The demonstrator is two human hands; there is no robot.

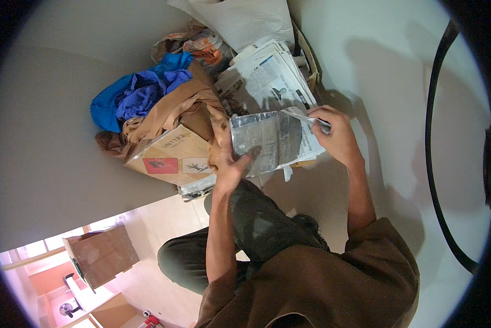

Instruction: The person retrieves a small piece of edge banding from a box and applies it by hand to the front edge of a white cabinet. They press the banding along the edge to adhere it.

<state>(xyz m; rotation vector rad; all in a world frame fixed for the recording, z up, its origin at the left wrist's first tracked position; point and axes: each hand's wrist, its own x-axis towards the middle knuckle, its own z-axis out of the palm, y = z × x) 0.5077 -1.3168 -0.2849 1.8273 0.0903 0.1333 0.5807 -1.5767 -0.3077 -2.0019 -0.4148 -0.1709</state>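
Observation:
A flat, rectangular grey thing [264, 141] with a shiny, scuffed surface lies tilted over a stack of newspapers [267, 74]; whether it is a book or a folded cover I cannot tell. My left hand [230, 168] grips its left edge, thumb on top and fingers mostly hidden behind. At its upper right corner, my right hand [334, 131] is closed on a pale strip or flap [300, 115], which looks like paper or thin plastic.
Left of the papers stands a cardboard box [171, 147] with tan cloth [166, 106] and blue cloth [147, 90] on it. A white sheet or bag [245, 22] is behind. A wall runs along the right, with a black cable [432, 131]. Another brown box [104, 256] stands lower left.

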